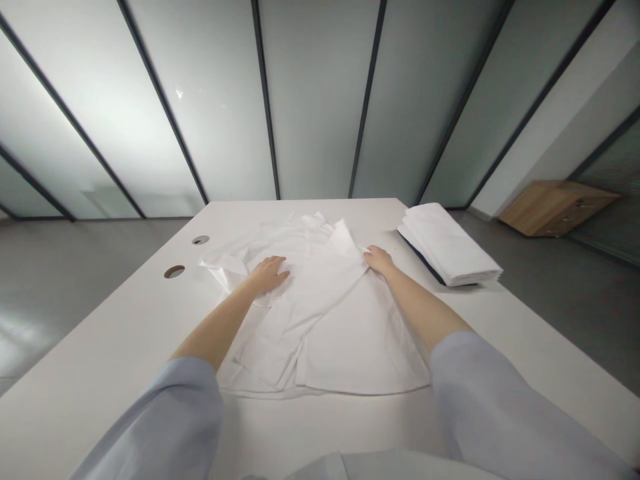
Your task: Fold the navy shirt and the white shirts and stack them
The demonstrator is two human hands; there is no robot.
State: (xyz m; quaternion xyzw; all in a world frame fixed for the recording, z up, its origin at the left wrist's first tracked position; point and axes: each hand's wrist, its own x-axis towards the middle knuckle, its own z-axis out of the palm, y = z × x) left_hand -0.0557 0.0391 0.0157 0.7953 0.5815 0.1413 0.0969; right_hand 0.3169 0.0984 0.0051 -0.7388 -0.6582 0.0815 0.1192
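A white shirt (pixel 345 333) lies spread on the white table, its hem toward me and its front panels overlapping in loose folds. The far end is crumpled, and a sleeve-like part bunches at the left. My left hand (pixel 269 275) rests flat on the cloth left of the middle, fingers stretched out. At the right edge of the shirt, my right hand (pixel 379 259) has its fingers closed on the fabric; its fingertips are partly hidden by the cloth.
A stack of folded white cloth (pixel 447 243) with a dark layer beneath stands at the table's right edge. Two round holes (pixel 175 271) pierce the table (pixel 125 353) at the left. Beyond are a frosted glass wall (pixel 315 100) and a wooden cabinet (pixel 550 207).
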